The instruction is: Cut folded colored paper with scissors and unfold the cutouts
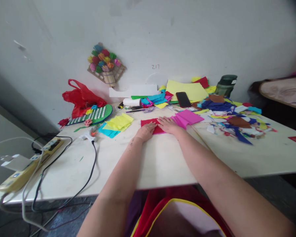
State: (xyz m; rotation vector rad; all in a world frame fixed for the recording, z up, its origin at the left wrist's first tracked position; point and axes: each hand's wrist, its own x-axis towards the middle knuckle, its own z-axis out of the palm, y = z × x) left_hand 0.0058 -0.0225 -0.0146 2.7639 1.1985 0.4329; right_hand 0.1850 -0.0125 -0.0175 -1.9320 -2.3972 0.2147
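A red sheet of crepe paper [159, 129] lies flat in the middle of the table, with a magenta edge showing beneath it. My left hand [147, 131] presses down on its left part, fingers stretched toward the right. Over its right side lies my right hand [168, 125], palm down with the fingers extended. Magenta crepe paper [187, 118] spreads out just beyond my right hand, creased and slightly raised. A thin wooden stick [202, 139] runs beside my right forearm. Left of my hands are yellow crepe paper [120, 122] and blue paper [110, 132], overlapping.
A glue gun [88, 136] with a black cord lies to the left, near a power strip [29, 168]. Behind are a red bag [80, 95], a phone [183, 99] and a green bottle [226, 86]. Paper scraps [236, 121] are heaped at right.
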